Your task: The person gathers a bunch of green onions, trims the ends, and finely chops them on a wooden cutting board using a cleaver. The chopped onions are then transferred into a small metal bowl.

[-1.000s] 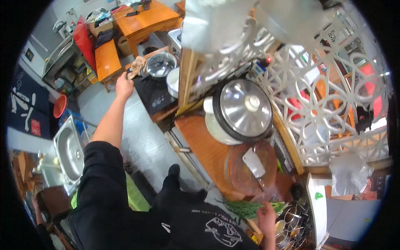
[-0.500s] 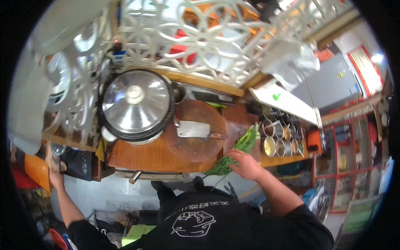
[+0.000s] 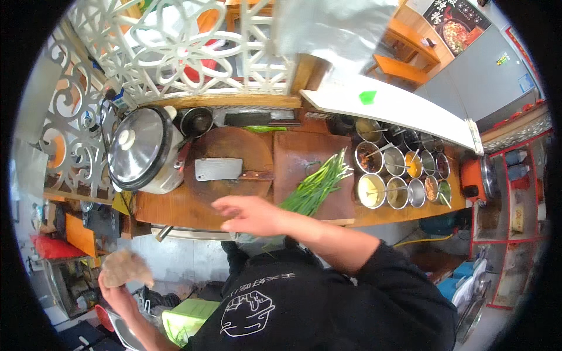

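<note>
My left hand [image 3: 113, 288] is raised at the lower left, off the counter, and grips a grey-brown cloth [image 3: 126, 267], blurred by motion. My right hand [image 3: 252, 215] hangs over the counter's front edge with its fingers apart and holds nothing. Just beyond it, a cleaver [image 3: 218, 169] lies flat on a round wooden chopping block [image 3: 234, 143], its handle toward the right. A bunch of long green chives or scallions [image 3: 316, 184] rests slantwise on a rectangular brown board [image 3: 295, 146]; my right forearm passes in front of its lower end.
A large lidded cooker [image 3: 146, 149] stands at the left of the counter, a dark pot [image 3: 197, 121] beside it. Several metal seasoning cups [image 3: 372, 190] fill the right side below a white shelf [image 3: 398, 117]. A green bin [image 3: 190, 316] is low by my body.
My right hand has left the greens and moved left. My left hand has come down and inward, now with a cloth in it. The view has shifted to the right.
</note>
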The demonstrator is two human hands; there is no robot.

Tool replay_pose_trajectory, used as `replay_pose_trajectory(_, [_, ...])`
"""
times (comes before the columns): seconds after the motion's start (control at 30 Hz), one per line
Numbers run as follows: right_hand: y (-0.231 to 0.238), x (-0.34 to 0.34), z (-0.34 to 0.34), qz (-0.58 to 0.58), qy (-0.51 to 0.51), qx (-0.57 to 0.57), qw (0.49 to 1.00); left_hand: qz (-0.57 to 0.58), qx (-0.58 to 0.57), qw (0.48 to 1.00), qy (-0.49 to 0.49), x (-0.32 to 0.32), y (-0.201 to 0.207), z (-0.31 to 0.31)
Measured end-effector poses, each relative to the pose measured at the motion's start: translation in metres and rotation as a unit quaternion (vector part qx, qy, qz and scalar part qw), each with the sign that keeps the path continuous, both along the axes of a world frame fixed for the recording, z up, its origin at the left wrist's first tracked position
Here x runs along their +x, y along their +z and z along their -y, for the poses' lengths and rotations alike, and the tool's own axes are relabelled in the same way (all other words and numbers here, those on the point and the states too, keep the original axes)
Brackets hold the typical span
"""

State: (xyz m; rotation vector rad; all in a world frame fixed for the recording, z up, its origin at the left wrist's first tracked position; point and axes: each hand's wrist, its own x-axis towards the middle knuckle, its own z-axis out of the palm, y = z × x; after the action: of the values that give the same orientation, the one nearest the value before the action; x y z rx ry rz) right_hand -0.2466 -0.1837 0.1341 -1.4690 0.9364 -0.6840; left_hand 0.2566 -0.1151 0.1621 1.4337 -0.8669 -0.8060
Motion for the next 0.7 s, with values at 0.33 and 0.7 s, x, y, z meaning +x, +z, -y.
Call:
replay_pose_trajectory(0.33, [0.003, -0.068, -0.040, 0.437, -0.141, 0.231, 0.858, 0.136, -0.004, 0.898, -0.417, -0.367, 0.038, -0.013])
replay_pose_trajectory(0.7, [-0.084, -0.197, 0.087, -0.452, -0.128, -0.117, 0.875, 0.232, 0.056, 0.845, -0.478, -0.403, -0.049, -0.024])
